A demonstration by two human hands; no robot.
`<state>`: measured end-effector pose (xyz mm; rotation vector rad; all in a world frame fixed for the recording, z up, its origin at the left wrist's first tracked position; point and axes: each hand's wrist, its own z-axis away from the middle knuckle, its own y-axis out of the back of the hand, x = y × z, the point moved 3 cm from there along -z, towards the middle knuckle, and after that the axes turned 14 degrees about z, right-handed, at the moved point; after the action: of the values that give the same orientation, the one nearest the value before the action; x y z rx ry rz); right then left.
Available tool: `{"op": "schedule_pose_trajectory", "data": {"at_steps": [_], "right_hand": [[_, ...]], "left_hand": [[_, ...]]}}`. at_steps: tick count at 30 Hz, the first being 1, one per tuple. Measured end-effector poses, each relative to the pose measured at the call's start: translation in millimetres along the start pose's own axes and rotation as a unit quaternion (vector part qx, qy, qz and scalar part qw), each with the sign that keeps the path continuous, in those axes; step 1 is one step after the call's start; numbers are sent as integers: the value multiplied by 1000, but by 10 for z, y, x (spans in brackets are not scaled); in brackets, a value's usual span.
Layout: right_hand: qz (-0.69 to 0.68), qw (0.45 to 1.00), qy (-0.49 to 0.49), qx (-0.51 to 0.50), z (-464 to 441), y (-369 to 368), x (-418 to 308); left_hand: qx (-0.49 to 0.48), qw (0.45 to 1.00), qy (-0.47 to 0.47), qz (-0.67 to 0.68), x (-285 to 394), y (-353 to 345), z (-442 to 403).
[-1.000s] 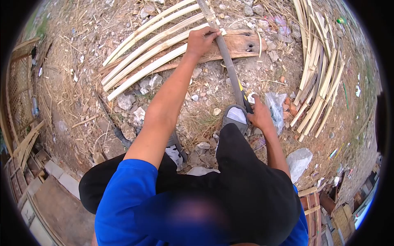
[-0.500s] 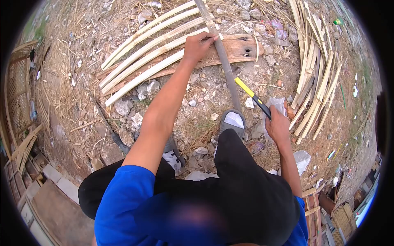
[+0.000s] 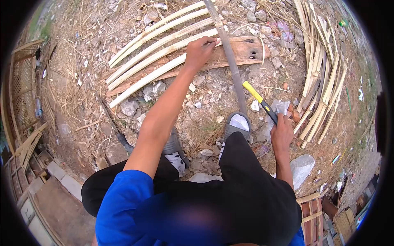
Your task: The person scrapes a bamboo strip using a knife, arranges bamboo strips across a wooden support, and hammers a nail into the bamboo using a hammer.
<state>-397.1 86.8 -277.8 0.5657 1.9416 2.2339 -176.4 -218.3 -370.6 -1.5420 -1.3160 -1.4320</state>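
Observation:
My left hand (image 3: 200, 53) is closed in a pinch over the pale wooden strips (image 3: 158, 74), just left of a long grey batten (image 3: 230, 55). Whatever sits between its fingertips is too small to make out. Under these strips lies a brown weathered board (image 3: 242, 51) with dark holes at its right end. My right hand (image 3: 282, 133) is wrapped round a yellow-and-black tool (image 3: 258, 98), its yellow end pointing up and left toward the batten. No head or blade of the tool shows. The batten's near end meets the front of my right sandal (image 3: 239, 123).
A pile of loose pale strips (image 3: 324, 78) lies to the right. A dark long tool (image 3: 123, 141) rests by my left foot. White stones (image 3: 303, 166), rubble and dry grass cover the ground. Woven panels (image 3: 24, 90) stand at the far left.
My left hand has come off the batten and moved slightly left of it. My right hand and the tool have shifted a little down. The whole view has drifted slightly.

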Motion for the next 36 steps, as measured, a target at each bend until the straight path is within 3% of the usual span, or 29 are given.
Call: {"op": "schedule_pose_trajectory", "data": {"at_steps": [6,9,12,13,19,22,26,27,30,31,34,36], "right_hand": [[-30,997,-17,-64,-2,-190,69],[-76,968,0,-238,-68,-228,7],[-283,922,37,-264,-119,-378,2],[-332,902,4,-277,-143,-446,-36],[-280,931,-102,-211,114,-156,-86],[-263,936,-192,-134,450,-328,88],[-243,937,-242,-67,382,-409,214],[-237,922,-269,-146,263,-346,202],[-177,965,-194,16,6,-233,98],[-49,985,-115,119,-87,-130,18],[-154,984,-25,88,-360,-23,-361],[-302,953,25,14,-550,-152,-735]], "left_hand": [[-41,987,-112,-108,145,357,266],[-54,982,-129,-127,183,555,380],[-51,977,-130,-162,174,721,503],[-44,977,-127,-168,157,780,526],[9,977,-117,-178,91,879,667],[19,979,-116,-168,48,858,684],[21,979,-129,-156,51,846,645],[19,979,-136,-153,49,857,661],[-3,983,-122,-140,43,862,640],[-13,988,-110,-112,53,842,631],[-16,983,-126,-130,69,785,582],[-35,978,-143,-146,92,770,547]]}}
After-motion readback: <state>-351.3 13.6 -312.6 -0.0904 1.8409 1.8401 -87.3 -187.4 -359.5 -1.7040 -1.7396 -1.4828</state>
